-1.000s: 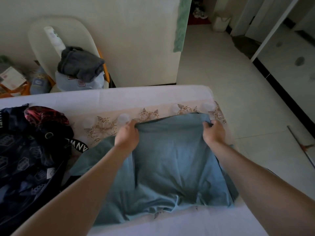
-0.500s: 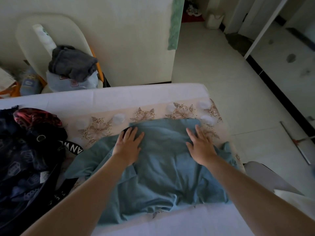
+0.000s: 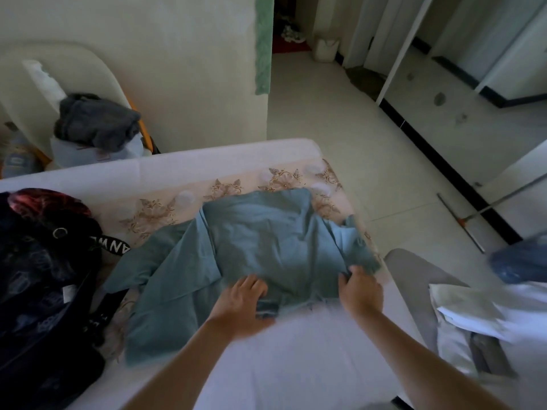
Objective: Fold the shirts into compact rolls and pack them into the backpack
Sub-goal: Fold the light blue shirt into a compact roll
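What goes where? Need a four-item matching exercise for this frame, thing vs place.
Things:
1. blue shirt
2. backpack
3. grey garment
4. green cloth

Places:
A. hanging at the corner of the wall
B. on top of the pile on the chair
C. middle of the bed, with the left hand and right hand at its near edge
D. left side of the bed

Pairs: 1-C, 2-D, 3-B, 4-A
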A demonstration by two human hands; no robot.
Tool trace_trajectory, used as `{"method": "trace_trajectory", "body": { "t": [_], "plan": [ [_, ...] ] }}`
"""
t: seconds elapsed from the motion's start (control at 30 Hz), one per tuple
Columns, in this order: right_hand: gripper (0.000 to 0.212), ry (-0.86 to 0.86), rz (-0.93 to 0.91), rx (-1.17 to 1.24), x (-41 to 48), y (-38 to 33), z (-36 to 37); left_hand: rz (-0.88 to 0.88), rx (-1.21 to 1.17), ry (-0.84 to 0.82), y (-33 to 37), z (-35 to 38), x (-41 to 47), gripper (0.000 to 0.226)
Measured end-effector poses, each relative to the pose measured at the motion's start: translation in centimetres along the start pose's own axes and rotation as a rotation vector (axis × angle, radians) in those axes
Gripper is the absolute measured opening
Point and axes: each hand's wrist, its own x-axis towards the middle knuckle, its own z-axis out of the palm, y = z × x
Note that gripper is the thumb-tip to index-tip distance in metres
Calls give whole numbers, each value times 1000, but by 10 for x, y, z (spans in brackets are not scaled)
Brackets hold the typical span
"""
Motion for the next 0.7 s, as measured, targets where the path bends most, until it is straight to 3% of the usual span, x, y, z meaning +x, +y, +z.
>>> {"method": "trace_trajectory", "body": {
  "t": [0.17,0.33,0.43,0.5,0.57,0.63,0.7],
  "plan": [
    [20,79,-1,367,-8,2,-11,-34,-131,6,-5,7,-22,22],
    [15,220,-138,-50,10,20,-25,73,-201,140,2,4,-32,27],
    [19,216,-164,-284,4,20,-25,9,-216,-104,21,3,-39,25],
    [43,216,-303,-291,-10,11,-21,-25,-132,-296,29,5,-42,27],
    [65,96,-567,-214,-26,-2,-15,-61,-135,-290,34,7,-45,24],
    [67,-146,-757,-169,-41,-14,-5,-143,-264,-134,33,7,-52,18],
    [64,-301,-714,-236,-53,-24,1,-211,-277,47,17,7,-66,23]
  ]
}}
